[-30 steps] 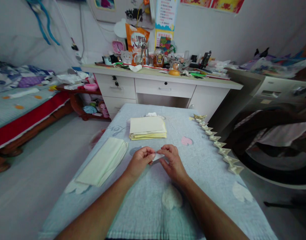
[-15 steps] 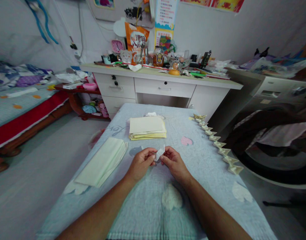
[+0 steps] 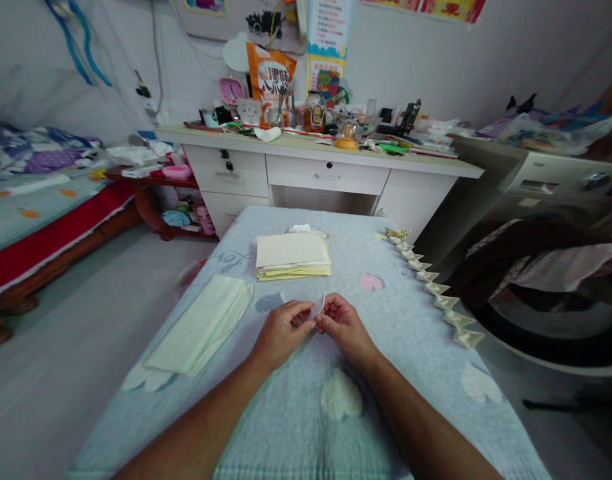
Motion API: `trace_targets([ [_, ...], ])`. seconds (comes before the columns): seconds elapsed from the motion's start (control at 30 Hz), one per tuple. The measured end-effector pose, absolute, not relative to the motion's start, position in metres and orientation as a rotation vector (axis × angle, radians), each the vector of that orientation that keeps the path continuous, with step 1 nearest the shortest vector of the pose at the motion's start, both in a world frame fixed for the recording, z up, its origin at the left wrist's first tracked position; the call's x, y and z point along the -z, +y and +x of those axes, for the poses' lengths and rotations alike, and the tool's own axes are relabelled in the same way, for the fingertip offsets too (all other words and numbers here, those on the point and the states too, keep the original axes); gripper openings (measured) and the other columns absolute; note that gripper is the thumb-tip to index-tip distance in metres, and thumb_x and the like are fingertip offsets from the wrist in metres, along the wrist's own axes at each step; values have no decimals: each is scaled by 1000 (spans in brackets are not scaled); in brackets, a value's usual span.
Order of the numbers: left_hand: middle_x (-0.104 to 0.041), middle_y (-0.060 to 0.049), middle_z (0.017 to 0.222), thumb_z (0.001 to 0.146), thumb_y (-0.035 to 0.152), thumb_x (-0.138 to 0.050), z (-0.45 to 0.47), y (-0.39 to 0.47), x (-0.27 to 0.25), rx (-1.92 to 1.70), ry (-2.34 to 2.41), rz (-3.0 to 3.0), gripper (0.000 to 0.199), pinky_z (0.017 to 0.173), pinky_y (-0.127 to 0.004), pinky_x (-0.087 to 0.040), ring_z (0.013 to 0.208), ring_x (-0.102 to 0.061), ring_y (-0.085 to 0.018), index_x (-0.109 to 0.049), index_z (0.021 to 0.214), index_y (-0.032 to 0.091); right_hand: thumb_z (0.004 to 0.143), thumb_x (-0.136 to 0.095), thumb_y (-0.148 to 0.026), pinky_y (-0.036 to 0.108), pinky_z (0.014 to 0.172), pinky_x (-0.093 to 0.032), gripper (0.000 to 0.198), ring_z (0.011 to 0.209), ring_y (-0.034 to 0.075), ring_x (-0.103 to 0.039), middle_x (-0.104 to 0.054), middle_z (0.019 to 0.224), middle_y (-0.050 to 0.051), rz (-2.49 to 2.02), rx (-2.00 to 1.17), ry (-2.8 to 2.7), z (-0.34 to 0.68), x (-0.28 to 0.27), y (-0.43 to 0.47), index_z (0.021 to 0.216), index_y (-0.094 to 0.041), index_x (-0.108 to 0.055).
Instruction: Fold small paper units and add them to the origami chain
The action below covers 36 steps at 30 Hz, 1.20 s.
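both hands (image 3: 280, 335) (image 3: 349, 332) pinching small folded paper (image 3: 318, 307) | cloth (image 3: 296, 413) script: "love" | orange bag (image 3: 269, 73): Chinese characters

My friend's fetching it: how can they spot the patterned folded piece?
On the cloth-covered table, folded paper pieces line the right edge. The patterned piece sits at the row's far end, darkly marked, unlike its plain, pale neighbours.

We take this for a home, most likely a bedroom: at left we see a bed (image 3: 41, 200) with rumpled bedding (image 3: 16, 150), ahead a white drawer desk (image 3: 296, 170) crowded with a pink alarm clock (image 3: 231, 91) and an orange snack bag (image 3: 257, 73), and at right a front-loading washing machine (image 3: 566, 173) with laundry (image 3: 561, 270) at its round opening.
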<state>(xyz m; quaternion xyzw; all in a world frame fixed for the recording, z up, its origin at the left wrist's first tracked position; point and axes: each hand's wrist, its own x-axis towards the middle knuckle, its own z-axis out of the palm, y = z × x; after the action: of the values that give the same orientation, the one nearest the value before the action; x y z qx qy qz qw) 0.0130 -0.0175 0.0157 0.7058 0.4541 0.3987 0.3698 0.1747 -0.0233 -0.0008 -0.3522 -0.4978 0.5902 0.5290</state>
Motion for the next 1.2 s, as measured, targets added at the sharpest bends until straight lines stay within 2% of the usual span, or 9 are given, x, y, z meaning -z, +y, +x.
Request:
trace_targets([
  [0.37,-69,-3,80,75,26,-66,12,-17,-16,-1018,1132,1679,25,67,-25,-46,70,-60,-16,-71,97,17,75,-72,-39,22,58,-39,28,61,9,-47,-53,72,-3,-875,-1326,-1268,174,-1,-24,83,-20,-52],
  [0.57,-70,-3,82,78,29,-64,11,-18,-15,-1006,1093,1658,24,68,-24,-46,72,-61,-16,-71,98,18,75,-72,-40,22,59,-38,29,62,10,-46,-53,72,-3,-894,-1310,-1286,174,-3,-25,82,-20,-52],
  [0.93,-72,-4,100,83,28,-58,12,-19,-17,-977,1047,1745,27,83,-28,-47,91,-64,-20,-69,107,22,75,-71,-40,23,60,-39,29,63,10,-47,-52,72,-3,-910,-1266,-1315,171,-10,-26,80,-20,-50],
  [1.07,-72,-4,102,83,27,-58,11,-18,-16,-992,1064,1737,27,86,-29,-47,94,-64,-21,-70,106,22,75,-69,-36,22,60,-39,24,63,10,-47,-52,71,-3,-914,-1249,-1320,173,-10,-26,81,-20,-51],
  [1.2,-73,-4,95,85,26,-54,9,-18,-16,-1036,1149,1751,24,82,-28,-48,89,-66,-20,-72,99,22,78,-63,-31,22,57,-39,14,59,10,-48,-52,67,-3,-961,-1248,-1301,173,-6,-27,81,-20,-55],
])
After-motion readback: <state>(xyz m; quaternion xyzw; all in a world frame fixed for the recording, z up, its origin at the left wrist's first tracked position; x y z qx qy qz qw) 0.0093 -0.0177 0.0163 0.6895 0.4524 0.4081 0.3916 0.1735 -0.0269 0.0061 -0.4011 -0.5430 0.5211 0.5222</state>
